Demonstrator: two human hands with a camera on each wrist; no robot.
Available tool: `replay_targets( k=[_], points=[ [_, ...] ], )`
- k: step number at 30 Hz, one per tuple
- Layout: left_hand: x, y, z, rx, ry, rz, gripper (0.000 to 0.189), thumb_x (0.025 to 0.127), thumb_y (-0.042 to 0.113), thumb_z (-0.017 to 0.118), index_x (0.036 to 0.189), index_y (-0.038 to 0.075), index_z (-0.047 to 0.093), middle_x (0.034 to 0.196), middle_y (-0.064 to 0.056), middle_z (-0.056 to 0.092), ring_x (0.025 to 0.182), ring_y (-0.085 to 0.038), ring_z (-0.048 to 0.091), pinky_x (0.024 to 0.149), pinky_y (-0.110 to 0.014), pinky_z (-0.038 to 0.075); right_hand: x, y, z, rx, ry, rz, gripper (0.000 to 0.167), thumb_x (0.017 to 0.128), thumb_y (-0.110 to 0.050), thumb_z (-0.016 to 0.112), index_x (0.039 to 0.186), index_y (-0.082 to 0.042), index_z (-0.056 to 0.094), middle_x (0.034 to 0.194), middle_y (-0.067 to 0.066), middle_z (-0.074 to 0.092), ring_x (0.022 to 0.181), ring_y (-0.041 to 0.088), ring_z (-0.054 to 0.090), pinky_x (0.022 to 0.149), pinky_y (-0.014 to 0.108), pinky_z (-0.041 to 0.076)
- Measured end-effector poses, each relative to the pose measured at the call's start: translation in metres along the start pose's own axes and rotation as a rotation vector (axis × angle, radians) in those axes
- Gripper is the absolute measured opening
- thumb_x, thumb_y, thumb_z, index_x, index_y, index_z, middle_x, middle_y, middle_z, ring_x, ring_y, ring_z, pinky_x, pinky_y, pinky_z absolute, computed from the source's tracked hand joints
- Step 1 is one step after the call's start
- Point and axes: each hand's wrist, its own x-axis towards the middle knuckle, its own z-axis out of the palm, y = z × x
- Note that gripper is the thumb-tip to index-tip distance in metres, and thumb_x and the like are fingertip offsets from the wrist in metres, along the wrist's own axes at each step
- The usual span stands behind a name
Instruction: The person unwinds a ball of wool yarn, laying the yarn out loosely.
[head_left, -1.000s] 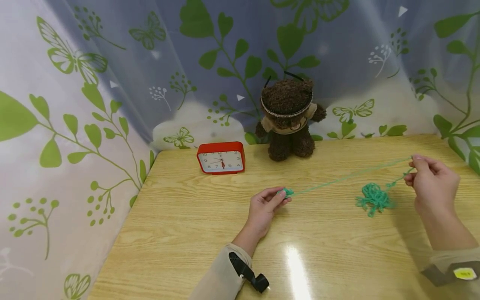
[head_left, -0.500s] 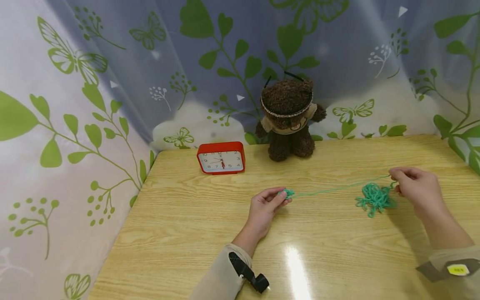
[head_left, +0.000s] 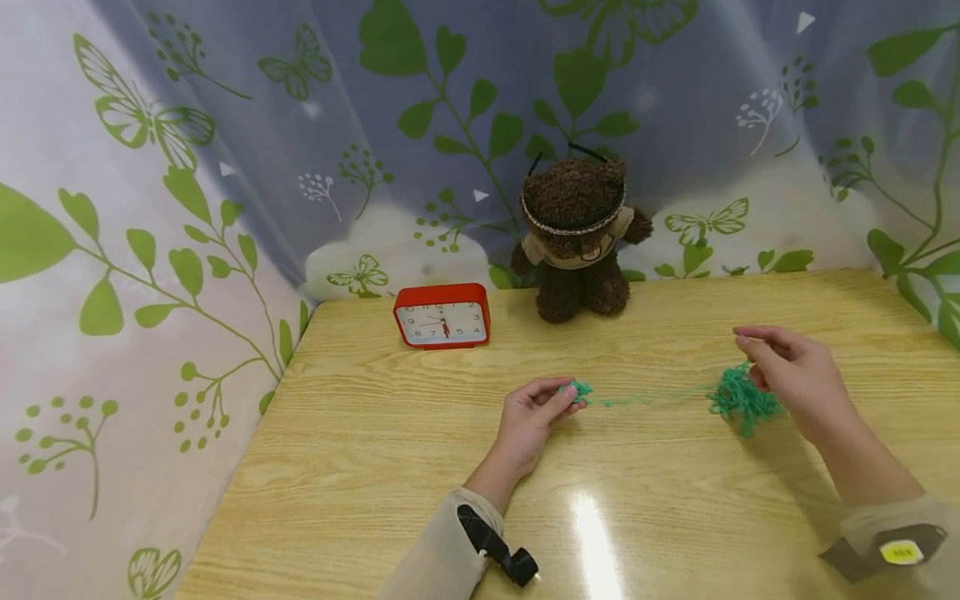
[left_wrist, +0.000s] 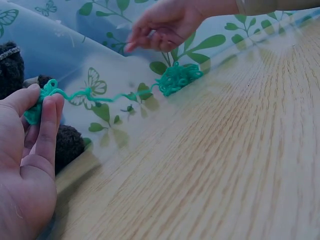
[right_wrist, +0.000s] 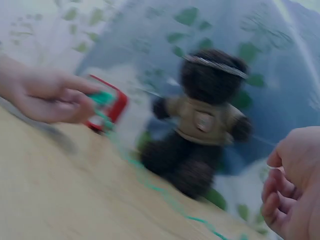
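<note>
My left hand (head_left: 528, 421) pinches a small bunch of green yarn (head_left: 579, 391) between thumb and fingers, just over the table. From this bunch a slack strand (left_wrist: 120, 96) runs across to a loose, curly yarn pile (head_left: 738, 402) lying on the right. Above that pile is my right hand (head_left: 802, 379), its fingers loosely bent and no yarn showing between them in the left wrist view. The right wrist view is blurred, with the right hand (right_wrist: 295, 187) at its right edge and the strand trailing below.
At the back of the wooden table (head_left: 360, 450) stands a red alarm clock (head_left: 442, 317). A brown teddy bear (head_left: 577, 233) in a beige top sits right of it. A leaf-printed curtain (head_left: 420, 200) hangs behind them.
My right hand has moved left to above the yarn pile and let go of the strand. The strand, taut before, now hangs slack. My left hand has hardly moved.
</note>
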Motion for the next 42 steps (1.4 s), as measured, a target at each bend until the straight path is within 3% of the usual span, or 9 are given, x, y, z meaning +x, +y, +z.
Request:
replay_targets(
  k=[4, 10, 17, 22, 25, 30, 37, 42],
  points=[
    [0.000, 0.001, 0.000, 0.005, -0.012, -0.009, 0.036, 0.097, 0.001, 0.062, 0.127, -0.017, 0.056, 0.096, 0.000, 0.073, 0.085, -0.008, 0.073, 0.084, -0.020, 0.061, -0.008, -0.009, 0.035, -0.049, -0.119, -0.090, 0.046, 0.104, -0.041, 0.051, 0.138, -0.009, 0.054, 0.094, -0.005, 0.057, 0.065, 0.013, 0.049, 0.054, 0.032, 0.045],
    [-0.001, 0.001, 0.000, 0.029, -0.033, -0.034, 0.034, 0.096, -0.001, 0.062, 0.126, -0.017, 0.057, 0.095, 0.001, 0.073, 0.084, -0.008, 0.073, 0.084, -0.019, 0.061, -0.016, -0.005, 0.076, -0.049, -0.285, -0.091, 0.054, 0.104, -0.037, 0.053, 0.147, -0.005, 0.047, 0.094, 0.012, 0.057, 0.062, 0.018, 0.052, 0.049, 0.032, 0.046],
    [-0.001, 0.002, 0.000, 0.042, -0.080, -0.063, 0.035, 0.097, 0.000, 0.062, 0.127, -0.017, 0.056, 0.096, 0.001, 0.072, 0.084, -0.007, 0.072, 0.084, -0.020, 0.061, -0.017, -0.001, 0.092, -0.060, -0.507, -0.058, 0.060, 0.104, -0.034, 0.055, 0.154, -0.009, 0.036, 0.113, 0.021, 0.064, 0.064, 0.014, 0.056, 0.053, 0.029, 0.051],
    [-0.001, 0.001, 0.000, 0.046, -0.079, -0.059, 0.035, 0.097, 0.000, 0.062, 0.126, -0.017, 0.057, 0.097, 0.001, 0.072, 0.085, -0.007, 0.072, 0.085, -0.020, 0.060, -0.019, 0.002, 0.095, -0.054, -0.574, -0.061, 0.054, 0.105, -0.033, 0.052, 0.150, -0.004, 0.042, 0.111, 0.020, 0.064, 0.063, 0.013, 0.054, 0.050, 0.027, 0.049],
    [-0.002, 0.001, 0.001, 0.052, -0.080, -0.050, 0.035, 0.097, 0.001, 0.062, 0.127, -0.017, 0.056, 0.097, 0.002, 0.073, 0.085, -0.006, 0.072, 0.085, -0.019, 0.060, -0.020, 0.002, 0.096, -0.061, -0.564, -0.062, 0.047, 0.105, -0.033, 0.052, 0.140, -0.001, 0.052, 0.110, 0.019, 0.064, 0.064, 0.014, 0.055, 0.052, 0.028, 0.050],
    [-0.002, 0.001, 0.001, 0.062, -0.071, -0.034, 0.037, 0.097, 0.002, 0.063, 0.127, -0.018, 0.055, 0.096, 0.003, 0.074, 0.084, -0.006, 0.072, 0.083, -0.019, 0.061, -0.023, 0.000, 0.097, -0.024, -0.458, -0.101, 0.040, 0.105, -0.032, 0.052, 0.120, 0.003, 0.063, 0.098, 0.015, 0.064, 0.064, 0.013, 0.056, 0.053, 0.030, 0.053],
    [-0.001, 0.001, 0.002, 0.046, -0.055, -0.037, 0.039, 0.096, 0.000, 0.063, 0.127, -0.021, 0.052, 0.095, 0.002, 0.073, 0.083, -0.008, 0.073, 0.082, -0.018, 0.060, -0.024, -0.004, 0.092, 0.082, -0.315, -0.237, 0.036, 0.107, -0.023, 0.049, 0.113, 0.010, 0.063, 0.081, 0.006, 0.061, 0.059, 0.016, 0.050, 0.049, 0.034, 0.046],
    [-0.002, 0.001, 0.001, 0.047, -0.058, -0.038, 0.038, 0.097, -0.001, 0.061, 0.128, -0.021, 0.052, 0.094, 0.002, 0.073, 0.083, -0.007, 0.073, 0.082, -0.017, 0.060, -0.022, -0.007, 0.082, 0.140, -0.235, -0.248, 0.029, 0.106, -0.023, 0.050, 0.107, 0.001, 0.067, 0.076, 0.000, 0.057, 0.056, 0.017, 0.046, 0.046, 0.035, 0.039]
  ],
)
